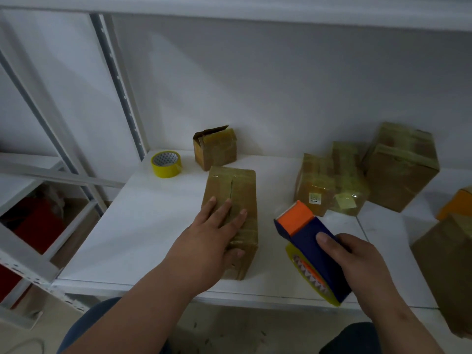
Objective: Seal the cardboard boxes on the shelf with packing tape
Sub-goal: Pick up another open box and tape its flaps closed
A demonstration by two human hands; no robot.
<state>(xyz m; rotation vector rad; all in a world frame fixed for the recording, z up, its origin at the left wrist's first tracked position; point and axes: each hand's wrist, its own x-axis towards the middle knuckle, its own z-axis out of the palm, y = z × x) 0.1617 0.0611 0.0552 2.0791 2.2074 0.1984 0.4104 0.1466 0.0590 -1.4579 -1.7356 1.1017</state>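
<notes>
On the white shelf (143, 221) a long taped cardboard box (231, 200) lay centre, seam slit showing. My left hand (212, 233) pressed flat on it, fingers straight. My right hand (357, 261) gripped a blue-orange tape dispenser (310, 249). I counted one loose yellow tape roll (166, 164) and six boxes.

Left hand (217, 231) flat, right hand (357, 261) gripping.

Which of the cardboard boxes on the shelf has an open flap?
The small brown cardboard box at the back, beside the yellow tape roll; its top flap stands up.
</notes>
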